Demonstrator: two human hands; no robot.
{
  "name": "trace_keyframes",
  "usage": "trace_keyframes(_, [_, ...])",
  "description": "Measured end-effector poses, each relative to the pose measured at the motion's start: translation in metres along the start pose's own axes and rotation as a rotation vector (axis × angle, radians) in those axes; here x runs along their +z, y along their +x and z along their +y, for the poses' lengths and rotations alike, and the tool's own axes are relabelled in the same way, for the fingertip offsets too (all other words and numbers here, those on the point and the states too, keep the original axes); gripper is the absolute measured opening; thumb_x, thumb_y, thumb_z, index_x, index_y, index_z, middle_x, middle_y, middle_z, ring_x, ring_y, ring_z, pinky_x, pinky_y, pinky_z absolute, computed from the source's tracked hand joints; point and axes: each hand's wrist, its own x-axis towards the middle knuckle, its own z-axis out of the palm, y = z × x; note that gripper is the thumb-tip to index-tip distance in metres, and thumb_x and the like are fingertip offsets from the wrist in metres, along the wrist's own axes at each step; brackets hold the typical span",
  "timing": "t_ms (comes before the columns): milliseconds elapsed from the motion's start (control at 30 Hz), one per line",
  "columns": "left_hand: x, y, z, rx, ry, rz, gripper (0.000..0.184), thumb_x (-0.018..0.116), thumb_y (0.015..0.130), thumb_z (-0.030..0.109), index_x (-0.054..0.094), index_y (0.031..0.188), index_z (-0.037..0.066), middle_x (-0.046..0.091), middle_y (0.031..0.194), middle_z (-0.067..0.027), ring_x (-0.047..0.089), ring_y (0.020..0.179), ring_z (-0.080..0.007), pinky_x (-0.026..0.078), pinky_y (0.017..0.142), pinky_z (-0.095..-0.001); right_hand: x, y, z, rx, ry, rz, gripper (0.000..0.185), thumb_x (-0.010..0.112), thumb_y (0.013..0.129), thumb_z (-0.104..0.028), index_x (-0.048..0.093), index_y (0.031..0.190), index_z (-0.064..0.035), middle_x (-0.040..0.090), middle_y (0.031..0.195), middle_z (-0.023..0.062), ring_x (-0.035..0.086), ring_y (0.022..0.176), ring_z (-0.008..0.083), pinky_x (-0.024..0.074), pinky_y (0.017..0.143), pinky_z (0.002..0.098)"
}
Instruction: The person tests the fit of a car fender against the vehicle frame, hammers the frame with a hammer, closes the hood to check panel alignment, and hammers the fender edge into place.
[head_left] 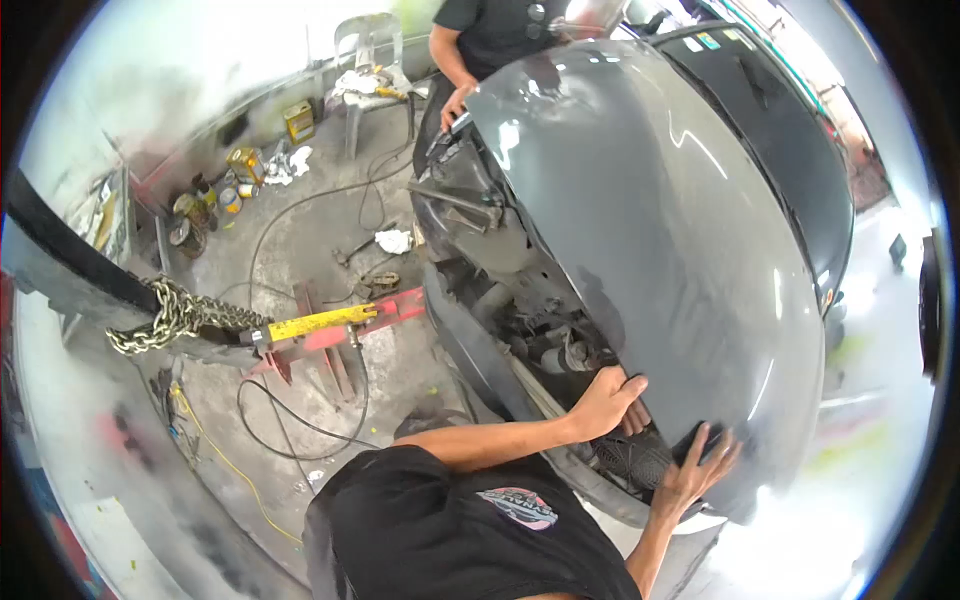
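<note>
A grey car hood (670,230) lies over the front of a car, its front edge raised above the exposed engine bay (540,320). My left hand (607,402) grips the hood's front edge, fingers curled around it near the corner. Spread flat on the hood's painted surface near the same corner is my right hand (697,468), fingers apart. On the far side, a co-worker's hand (458,106) touches the opposite front corner of the hood.
A yellow hydraulic ram (322,323) sits on a red frame (400,303), with a metal chain (165,315) beside it. Hoses lie over the floor. A plastic chair (368,50), cans (245,163) and rags stand by the wall. The co-worker (490,40) stands beyond the car.
</note>
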Motion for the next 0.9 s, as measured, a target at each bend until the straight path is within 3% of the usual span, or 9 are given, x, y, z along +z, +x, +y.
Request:
trace_keyframes(100, [-0.03, 0.0, -0.027, -0.091, -0.015, 0.017, 0.04, 0.047, 0.109, 0.023, 0.061, 0.097, -0.012, 0.072, 0.074, -0.0219, 0.07, 0.056, -0.0255, 0.056, 0.047, -0.0327, 0.024, -0.008, -0.016, -0.065, 0.089, -0.077, 0.071, 0.063, 0.079, -0.012, 0.054, 0.149, -0.0121, 0.039, 0.158, 0.0239, 0.028, 0.15, 0.0488, 0.0225, 0.12, 0.0671])
trace_keyframes(233, [-0.053, -0.004, -0.04, -0.151, -0.014, 0.064, 0.045, 0.048, 0.11, 0.024, 0.061, 0.089, -0.014, 0.073, 0.08, -0.0269, 0.072, 0.061, -0.027, 0.058, 0.05, -0.034, 0.035, -0.016, -0.039, -0.004, 0.106, -0.242, 0.073, 0.062, 0.078, -0.009, 0.053, 0.15, -0.0121, 0.034, 0.159, 0.0254, 0.028, 0.149, 0.0507, 0.0213, 0.119, 0.0689])
trace_keyframes(300, [-0.066, -0.002, -0.059, -0.176, -0.009, 0.073, 0.044, 0.048, 0.11, 0.024, 0.06, 0.091, -0.014, 0.073, 0.081, -0.0266, 0.073, 0.063, -0.0273, 0.058, 0.052, -0.0347, 0.042, -0.02, -0.049, -0.002, 0.116, -0.258, 0.083, 0.067, 0.07, 0.002, 0.051, 0.15, -0.017, 0.033, 0.159, 0.0252, 0.031, 0.148, 0.0497, 0.028, 0.116, 0.0715])
trace_keyframes(433, [-0.085, -0.001, -0.06, -0.245, 0.025, 0.073, 0.046, 0.048, 0.11, 0.025, 0.06, 0.09, -0.014, 0.074, 0.083, -0.0254, 0.075, 0.069, -0.0276, 0.06, 0.057, -0.0352, 0.066, -0.026, -0.055, -0.042, 0.093, -0.252, 0.092, 0.071, 0.065, 0.005, 0.049, 0.151, -0.0155, 0.034, 0.156, 0.0295, 0.033, 0.145, 0.0531, 0.029, 0.116, 0.07])
trace_keyframes(633, [-0.099, 0.004, -0.067, -0.258, 0.099, -0.02, 0.054, 0.051, 0.109, 0.03, 0.067, 0.082, -0.014, 0.076, 0.082, -0.0223, 0.075, 0.07, -0.0249, 0.059, 0.059, -0.0342, 0.062, -0.018, -0.053, -0.082, -0.036, -0.394, 0.09, 0.075, 0.072, -0.008, 0.042, 0.156, -0.0107, 0.028, 0.158, 0.0313, 0.03, 0.145, 0.0544, 0.028, 0.117, 0.0658])
trace_keyframes(767, [-0.146, 0.015, -0.009, -0.173, 0.572, -0.238, 0.059, 0.056, 0.103, 0.043, 0.073, 0.076, -0.007, 0.075, 0.073, -0.0163, 0.073, 0.065, -0.0267, 0.057, 0.064, -0.042, 0.036, 0.032, -0.056, -0.176, 0.106, -0.591, 0.094, 0.088, 0.069, -0.019, 0.042, 0.152, -0.0171, 0.021, 0.158, 0.0321, 0.022, 0.147, 0.0567, 0.0267, 0.116, 0.0697])
trace_keyframes(800, [-0.158, 0.018, 0.009, -0.277, 0.568, -0.155, 0.061, 0.056, 0.1, 0.048, 0.073, 0.074, -0.004, 0.073, 0.072, -0.0175, 0.072, 0.066, -0.0324, 0.055, 0.069, -0.0462, 0.036, 0.056, -0.063, -0.333, 0.129, -0.641, 0.094, 0.088, 0.069, -0.021, 0.043, 0.152, -0.0174, 0.02, 0.158, 0.0321, 0.022, 0.147, 0.0571, 0.0254, 0.116, 0.0707])
trace_keyframes(867, [-0.18, 0.021, 0.019, 0.007, 0.769, 0.225, 0.056, 0.058, 0.099, 0.047, 0.071, 0.078, -0.003, 0.067, 0.068, -0.0214, 0.07, 0.067, -0.0385, 0.053, 0.066, -0.0479, 0.055, 0.101, -0.078, -0.526, 0.197, -0.681, 0.089, 0.087, 0.072, -0.031, 0.044, 0.15, -0.0224, 0.019, 0.159, 0.0328, 0.019, 0.148, 0.0594, 0.0209, 0.116, 0.0741])
trace_keyframes(900, [-0.188, 0.019, 0.046, 0.065, 0.64, 0.424, 0.046, 0.064, 0.098, 0.041, 0.071, 0.08, -0.001, 0.065, 0.064, -0.0198, 0.067, 0.061, -0.0379, 0.052, 0.063, -0.0454, 0.064, 0.117, -0.089, -0.528, 0.187, -0.677, 0.089, 0.087, 0.072, -0.031, 0.044, 0.15, -0.0224, 0.019, 0.159, 0.0328, 0.019, 0.148, 0.0594, 0.0209, 0.116, 0.0741])
